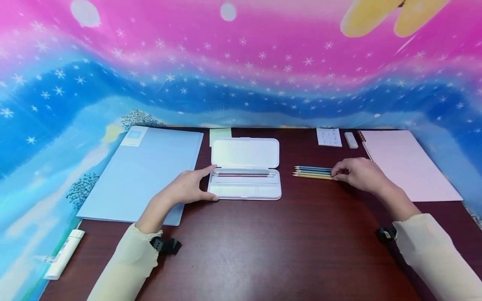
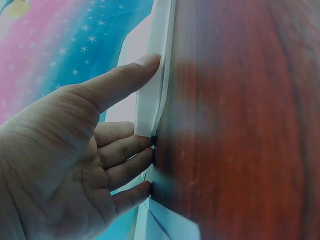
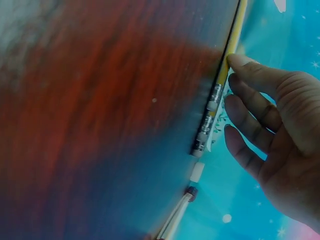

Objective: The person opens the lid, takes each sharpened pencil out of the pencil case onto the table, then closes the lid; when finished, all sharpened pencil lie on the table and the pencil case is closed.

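Head view: left hand (image 1: 185,187), thumb and forefinger apart, touches open white pencil case (image 1: 245,153); right hand (image 1: 357,173) pinches eraser-tipped pencils (image 1: 314,172).

On the worktop (image 1: 241,246), a pencil case (image 1: 226,193) lies between a folder (image 1: 139,175) on the left and loose pencils (image 1: 312,172) on the right, with inner pencils (image 1: 244,176) in its tray and its lid (image 1: 244,153) on the far side. Behind its far left corner lies a paper slip (image 1: 220,133). Beyond the loose pencils come a small sheet (image 1: 329,137), an eraser (image 1: 351,140) and, farthest right, a notebook (image 1: 412,167); a tube (image 1: 65,255) lies near left.
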Demonstrator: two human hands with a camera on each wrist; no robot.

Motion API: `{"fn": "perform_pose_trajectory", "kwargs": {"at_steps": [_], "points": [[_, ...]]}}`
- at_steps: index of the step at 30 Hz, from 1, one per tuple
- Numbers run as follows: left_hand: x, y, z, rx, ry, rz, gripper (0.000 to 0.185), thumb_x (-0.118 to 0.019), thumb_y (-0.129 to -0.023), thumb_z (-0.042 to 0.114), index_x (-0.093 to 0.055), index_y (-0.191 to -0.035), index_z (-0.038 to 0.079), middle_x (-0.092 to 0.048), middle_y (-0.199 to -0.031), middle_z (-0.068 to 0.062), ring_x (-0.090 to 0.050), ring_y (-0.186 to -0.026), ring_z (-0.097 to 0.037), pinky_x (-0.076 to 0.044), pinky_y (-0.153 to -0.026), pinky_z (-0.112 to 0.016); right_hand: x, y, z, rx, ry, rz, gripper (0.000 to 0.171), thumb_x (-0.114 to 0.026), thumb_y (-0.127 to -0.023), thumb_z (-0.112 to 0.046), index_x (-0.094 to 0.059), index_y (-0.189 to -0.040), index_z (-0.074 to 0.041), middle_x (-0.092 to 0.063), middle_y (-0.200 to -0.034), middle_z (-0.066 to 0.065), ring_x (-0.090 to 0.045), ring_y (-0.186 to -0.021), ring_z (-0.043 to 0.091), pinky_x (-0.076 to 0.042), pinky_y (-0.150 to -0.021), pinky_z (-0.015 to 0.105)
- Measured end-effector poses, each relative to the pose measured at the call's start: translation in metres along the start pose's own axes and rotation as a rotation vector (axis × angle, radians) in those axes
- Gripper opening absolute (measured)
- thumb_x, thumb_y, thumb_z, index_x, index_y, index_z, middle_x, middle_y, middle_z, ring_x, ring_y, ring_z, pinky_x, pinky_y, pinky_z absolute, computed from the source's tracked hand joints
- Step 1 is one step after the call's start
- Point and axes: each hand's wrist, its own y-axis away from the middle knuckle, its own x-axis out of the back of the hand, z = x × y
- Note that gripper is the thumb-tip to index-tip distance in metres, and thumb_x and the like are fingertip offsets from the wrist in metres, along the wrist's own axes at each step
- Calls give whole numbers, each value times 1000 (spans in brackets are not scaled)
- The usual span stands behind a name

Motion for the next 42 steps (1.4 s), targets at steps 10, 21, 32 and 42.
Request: {"fn": "perform_pose_trajectory", "kwargs": {"at_steps": [10, 21, 32, 42], "points": [[-1, 1, 2, 12, 3, 6, 102, -81, -80, 54, -31, -161, 19, -52, -152, -16, -53, -135, -35, -45, -108, -54, 6, -16, -35, 14, -186, 54, 12, -77, -92, -22, -80, -103, -19, -78, -95, -1, -38, -59, 10, -37, -61, 29], [-3, 0, 1, 13, -6, 12, 103, -82, -79, 55, -32, -161, 19, -53, -151, -14, -55, -134, -34, -46, -107, -53, -6, -56, -108, 27, -281, -63, 22, -76, -92, -26, -79, -113, -22, -79, -103, -5, -63, -81, 13, -50, -77, 35], [-2, 0, 0, 7, -2, 20, 103, -82, -78, 55, -32, -161, 20, -54, -151, -14, -55, -133, -34, -47, -106, -53, -25, -73, -145, 100, -211, -199, 24, -77, -92, -25, -79, -115, -25, -76, -117, 0, -66, -98, 15, -53, -87, 38], [-1, 1, 1, 11, 0, 13, 102, -82, -79, 54, -32, -161, 19, -54, -150, -15, -56, -132, -33, -47, -106, -52, -27, -80, -156, 129, -195, -277, 9, -75, -92, -16, -79, -99, -21, -69, -85, -5, -56, -79, 14, -44, -76, 32]]}}
